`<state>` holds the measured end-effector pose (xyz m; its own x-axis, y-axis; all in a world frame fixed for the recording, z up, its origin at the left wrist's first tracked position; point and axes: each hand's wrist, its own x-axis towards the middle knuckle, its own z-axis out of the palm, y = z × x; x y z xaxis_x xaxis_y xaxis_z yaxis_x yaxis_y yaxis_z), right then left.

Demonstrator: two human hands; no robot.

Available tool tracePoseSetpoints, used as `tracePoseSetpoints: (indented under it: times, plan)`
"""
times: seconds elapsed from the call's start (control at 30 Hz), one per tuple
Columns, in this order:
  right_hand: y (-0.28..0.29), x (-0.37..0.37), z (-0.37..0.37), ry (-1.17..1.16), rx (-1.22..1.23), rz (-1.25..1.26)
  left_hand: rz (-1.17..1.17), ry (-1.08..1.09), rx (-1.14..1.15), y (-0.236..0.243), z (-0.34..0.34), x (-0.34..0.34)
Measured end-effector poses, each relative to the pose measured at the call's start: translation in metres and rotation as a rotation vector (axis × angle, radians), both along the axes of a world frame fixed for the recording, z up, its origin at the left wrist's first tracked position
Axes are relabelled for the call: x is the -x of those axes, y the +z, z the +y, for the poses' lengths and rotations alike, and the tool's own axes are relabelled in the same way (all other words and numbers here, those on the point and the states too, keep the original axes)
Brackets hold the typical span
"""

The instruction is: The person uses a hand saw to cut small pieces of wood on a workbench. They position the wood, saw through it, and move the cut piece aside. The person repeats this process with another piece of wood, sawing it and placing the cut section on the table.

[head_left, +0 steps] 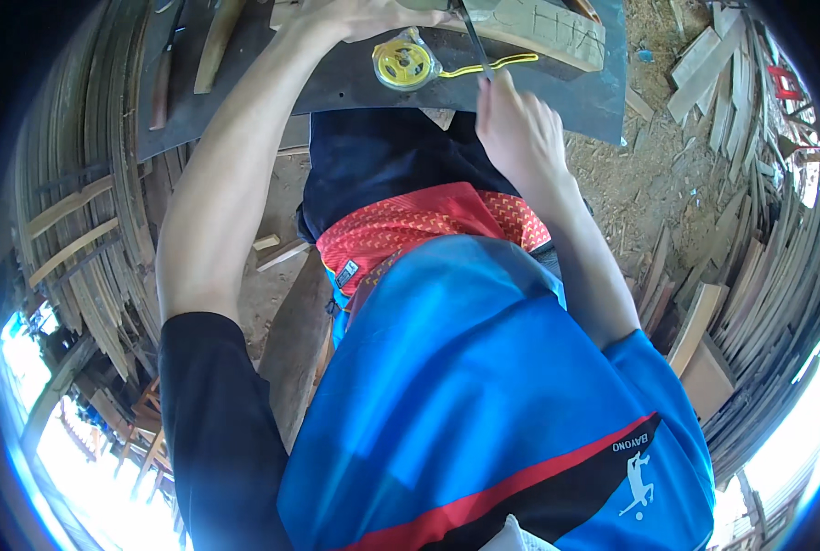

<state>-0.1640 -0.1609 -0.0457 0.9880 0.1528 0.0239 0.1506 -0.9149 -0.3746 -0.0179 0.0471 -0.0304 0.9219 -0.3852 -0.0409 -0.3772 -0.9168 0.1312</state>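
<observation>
My right hand [525,129] is closed round the near end of a long, thin, dark tool [476,39]; I cannot make out its exact kind. The tool slants up and away, across the edge of a pale wooden block [561,41] with dark lines drawn on it. At the top of the view, my left hand [368,16] reaches to the block beside the tool's far part. Its fingers are partly cut off, so their grip is unclear. Just below it lies a clear-cased yellow tape measure [404,61], a short length of yellow tape pulled out toward my right hand.
A dark grey tabletop [355,96] carries the block and tape measure. On its left lie a curved wooden piece [217,46] and a narrow brown-ended tool [161,92]. Stacked planks [97,174] line the left side, more boards [759,285] the right. Shavings cover the ground [649,174].
</observation>
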Motion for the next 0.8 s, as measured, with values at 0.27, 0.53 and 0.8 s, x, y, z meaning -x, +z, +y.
tracePoseSetpoints:
  times: [0.27,0.53,0.8]
  plan:
    - [0.008,0.000,0.006,-0.035,0.047,0.083,0.033,-0.128,0.037,0.008,-0.001,-0.001]
    - [-0.007,-0.031,0.014,-0.033,0.033,-0.036,-0.014,-0.116,0.050,0.010,-0.005,0.000]
    - [-0.015,-0.040,0.010,-0.007,-0.037,-0.149,-0.019,-0.101,0.028,0.007,-0.010,0.000]
